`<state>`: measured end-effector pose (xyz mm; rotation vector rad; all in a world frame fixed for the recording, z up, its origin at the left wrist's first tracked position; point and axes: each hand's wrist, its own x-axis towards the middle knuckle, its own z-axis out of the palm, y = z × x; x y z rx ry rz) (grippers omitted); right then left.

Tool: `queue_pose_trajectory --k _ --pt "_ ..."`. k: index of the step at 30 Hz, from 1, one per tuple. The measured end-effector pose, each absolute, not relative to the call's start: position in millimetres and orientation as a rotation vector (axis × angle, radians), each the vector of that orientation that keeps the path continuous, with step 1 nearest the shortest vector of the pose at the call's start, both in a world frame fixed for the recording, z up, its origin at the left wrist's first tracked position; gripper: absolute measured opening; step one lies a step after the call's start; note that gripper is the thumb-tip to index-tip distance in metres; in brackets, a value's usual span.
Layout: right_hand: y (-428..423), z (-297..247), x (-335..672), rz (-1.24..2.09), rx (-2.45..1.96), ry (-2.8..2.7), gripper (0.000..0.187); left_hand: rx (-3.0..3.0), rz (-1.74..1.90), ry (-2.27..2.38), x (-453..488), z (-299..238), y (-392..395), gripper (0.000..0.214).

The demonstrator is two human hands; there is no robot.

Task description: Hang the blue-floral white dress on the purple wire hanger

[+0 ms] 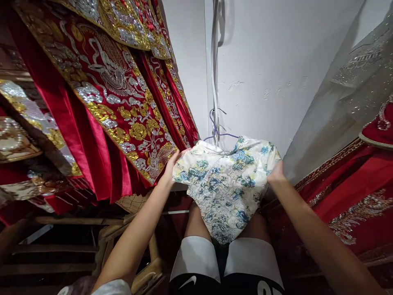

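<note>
A white short-sleeved floral top (225, 184) with blue and green flowers hangs spread before me, its lower part narrowing over my thighs. It is on a thin purple hanger (229, 135), whose hook is up by the wall. My left hand (171, 164) grips the sleeve at the left, the thumb along its edge and the other fingers mostly behind the cloth. At the opposite sleeve, my right hand (277, 172) is closed on the fabric, its fingers largely hidden by it.
Red robes (123, 98) with gold and silver embroidery hang at the left, close to my left hand. Below them stands a wooden chair (61, 246). On the right hang a sheer sequined gown (353, 82) and a red beaded garment (362, 196). A white wall (264, 53) lies behind.
</note>
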<state>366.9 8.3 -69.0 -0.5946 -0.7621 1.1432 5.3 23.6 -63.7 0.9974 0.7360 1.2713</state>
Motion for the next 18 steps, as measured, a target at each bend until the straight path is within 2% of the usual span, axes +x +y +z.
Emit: queue_pose_trajectory --k 2,7,13,15,18 --pt "9 -57 373 1.143 -0.611 -0.737 0.039 1.038 1.294 0.752 -3 -57 17 0.053" --pt "14 -5 365 1.105 -0.598 -0.838 0.037 1.371 1.408 0.936 -7 -35 15 0.046" --pt "-38 34 322 1.131 -0.634 -1.439 0.069 1.748 1.555 1.194 10 -38 16 0.041" --pt "-65 33 311 1.034 -0.642 -1.83 0.062 1.773 1.68 1.283 18 -45 11 0.043" --pt "-92 25 299 0.688 -0.606 -2.209 0.027 1.703 1.83 1.295 32 -49 -1 0.055"
